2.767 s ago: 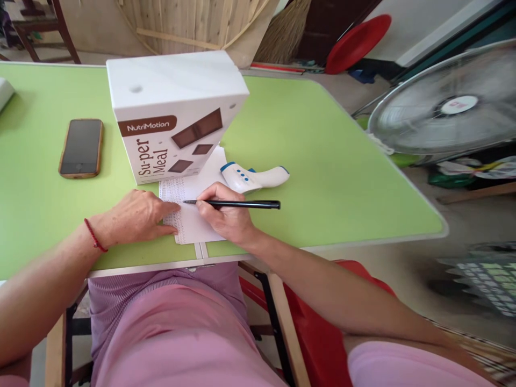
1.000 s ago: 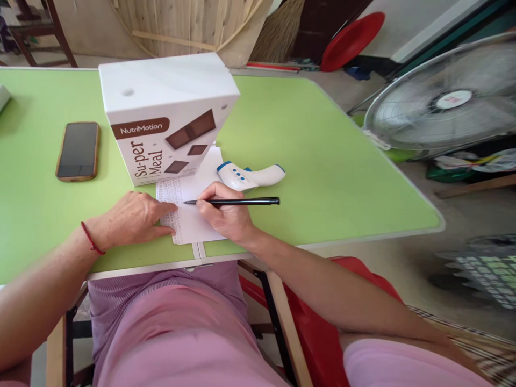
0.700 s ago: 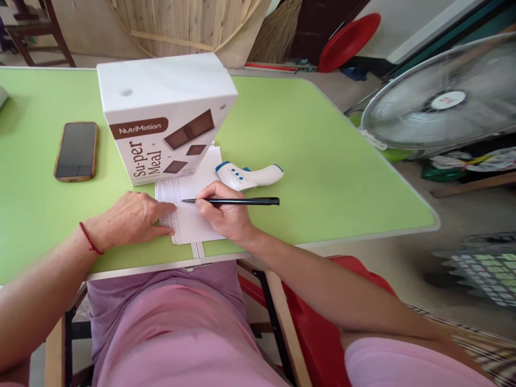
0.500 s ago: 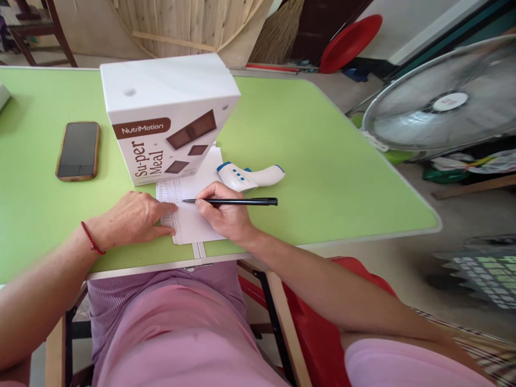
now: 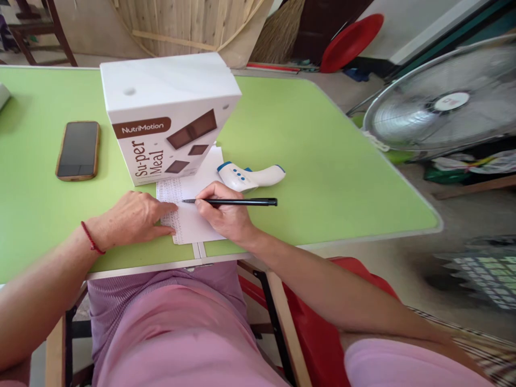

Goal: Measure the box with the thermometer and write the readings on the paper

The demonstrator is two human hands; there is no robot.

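A sheet of white paper (image 5: 197,226) lies near the table's front edge, its left strip covered with rows of small handwriting. My left hand (image 5: 135,217), a red cord round its wrist, rests with thumb and forefinger apart on the paper's left edge. Between the fingers of my right hand (image 5: 228,215) is a black pen (image 5: 253,202), its tip at the paper beside the written rows. Behind the paper stands a white NutriMotion box (image 5: 169,118), covering part of the sheet. A white and blue infrared thermometer (image 5: 250,177) lies just beyond my right hand.
On the green table (image 5: 342,177), a phone (image 5: 78,150) in a brown case lies left of the box. A large fan (image 5: 449,102) stands beyond the table's right edge. Under my right arm is a red stool (image 5: 318,322). A broom (image 5: 278,32) leans behind the table.
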